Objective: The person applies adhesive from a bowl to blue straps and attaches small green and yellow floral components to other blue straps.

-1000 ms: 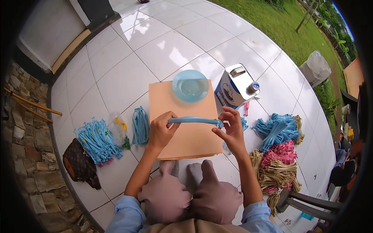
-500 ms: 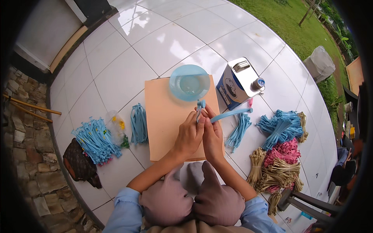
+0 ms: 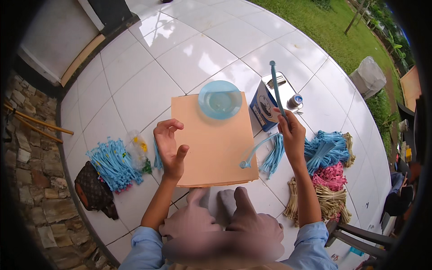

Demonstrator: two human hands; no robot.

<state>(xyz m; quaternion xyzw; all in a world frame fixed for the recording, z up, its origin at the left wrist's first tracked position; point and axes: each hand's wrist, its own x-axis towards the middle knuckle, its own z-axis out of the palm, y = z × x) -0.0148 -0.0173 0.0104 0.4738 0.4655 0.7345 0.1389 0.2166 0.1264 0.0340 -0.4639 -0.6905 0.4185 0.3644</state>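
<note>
A: What does your right hand (image 3: 293, 129) have?

B: You're pinching a blue strap (image 3: 276, 90) between its thumb and fingers, well to the right of the thin tan board (image 3: 211, 150). One length points far, in front of the rectangular metal tin (image 3: 262, 107); another curves near and left, its tip over the board's right edge. I can't tell whether both are one strap.

A: And your left hand (image 3: 169, 147)?

B: You have it over the board's left edge, palm turned inward, fingers loosely curled and spread away from the thumb.

A: What's around you?

B: At the board's far end you have a translucent blue bowl (image 3: 219, 100). Just right of the board lies a blue strap bundle (image 3: 272, 155); farther right, a heap of blue bundles (image 3: 327, 146), pink bundles (image 3: 331, 174) and beige bundles (image 3: 334, 199). On your left, a clear plastic bag (image 3: 135, 147) lies beside loose blue straps (image 3: 114, 162), with a brown patterned bag (image 3: 93, 188) at their left on the tiled floor (image 3: 189, 54).
</note>
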